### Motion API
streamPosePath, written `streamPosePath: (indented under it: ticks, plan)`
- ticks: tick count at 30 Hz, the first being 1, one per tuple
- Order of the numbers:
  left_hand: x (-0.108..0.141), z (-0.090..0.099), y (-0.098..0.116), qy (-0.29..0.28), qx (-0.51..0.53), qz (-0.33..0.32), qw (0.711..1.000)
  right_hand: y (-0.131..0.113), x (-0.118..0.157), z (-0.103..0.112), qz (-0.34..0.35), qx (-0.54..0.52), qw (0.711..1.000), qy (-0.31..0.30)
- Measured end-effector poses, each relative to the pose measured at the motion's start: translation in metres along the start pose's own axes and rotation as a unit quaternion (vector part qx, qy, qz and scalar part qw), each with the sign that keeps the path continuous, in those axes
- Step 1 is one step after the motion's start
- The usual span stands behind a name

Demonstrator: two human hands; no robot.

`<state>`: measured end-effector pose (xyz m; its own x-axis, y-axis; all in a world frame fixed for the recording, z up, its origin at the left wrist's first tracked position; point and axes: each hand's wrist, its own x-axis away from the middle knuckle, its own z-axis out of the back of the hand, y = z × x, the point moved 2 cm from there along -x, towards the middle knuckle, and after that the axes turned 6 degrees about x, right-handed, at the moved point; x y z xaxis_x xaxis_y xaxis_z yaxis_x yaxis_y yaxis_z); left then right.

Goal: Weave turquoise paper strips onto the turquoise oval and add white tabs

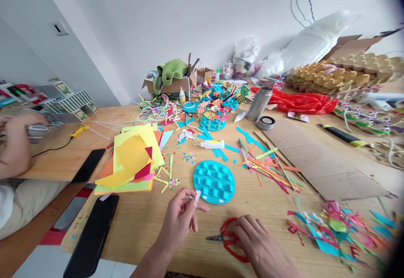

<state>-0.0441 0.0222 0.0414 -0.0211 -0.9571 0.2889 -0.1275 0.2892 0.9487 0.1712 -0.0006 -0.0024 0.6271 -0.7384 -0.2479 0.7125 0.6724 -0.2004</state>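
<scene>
My left hand [180,214] is closed in a pinch on a small white paper strip [198,195], held over the near edge of a blue disc [213,179]. The disc has rows of raised blue paper bumps and a couple of small white pieces near its front rim. To the right, my right hand [252,238] has its fingers curled over the red handles of a pair of scissors [231,244]. The scissors' tips point left, low over the table. Part of the handle is hidden under those fingers. A white glue bottle [212,144] lies beyond the disc.
Coloured paper sheets [131,156] are stacked left, near two black phones [94,231]. Paper strips [268,164], cardboard [322,160] and scraps [337,231] lie right. A metal flask [259,104] stands behind. Another person's arm [15,143] is at far left.
</scene>
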Motion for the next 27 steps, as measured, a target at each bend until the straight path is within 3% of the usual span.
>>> streamPosePath:
  ticks: [5,11,17,27]
  plan:
    - [-0.002,-0.005,-0.007,-0.01,-0.004,-0.003,1.0,0.0,0.002,0.006,-0.054,-0.077,0.996,0.008]
    - [0.001,-0.005,-0.01,-0.016,-0.028,-0.014,0.999,-0.007,-0.013,0.035,-0.117,-0.292,0.948,-0.055]
    - [0.004,-0.008,-0.007,-0.027,-0.018,-0.003,0.999,-0.017,-0.028,0.04,-0.138,-0.32,0.93,-0.113]
    - [0.006,-0.008,-0.006,-0.051,0.019,0.011,0.998,-0.02,-0.034,0.035,-0.151,-0.337,0.917,-0.154]
